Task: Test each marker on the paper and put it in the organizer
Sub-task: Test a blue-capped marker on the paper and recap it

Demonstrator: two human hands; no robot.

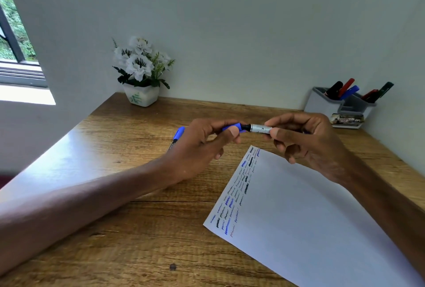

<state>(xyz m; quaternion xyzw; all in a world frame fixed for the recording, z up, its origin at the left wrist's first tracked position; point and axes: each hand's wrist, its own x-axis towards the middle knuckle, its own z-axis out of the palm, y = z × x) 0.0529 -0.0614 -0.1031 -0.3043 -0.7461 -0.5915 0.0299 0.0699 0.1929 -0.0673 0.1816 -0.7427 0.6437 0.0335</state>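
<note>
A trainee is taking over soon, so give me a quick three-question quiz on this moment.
1. True or false: the left hand pinches the cap.
2. The right hand grips the marker by: A) its barrel B) its cap C) its tip.
3. Fill in: the spare marker lies on the table, to the ___ of the paper.
Key: 1 true; 2 A; 3 left.
</note>
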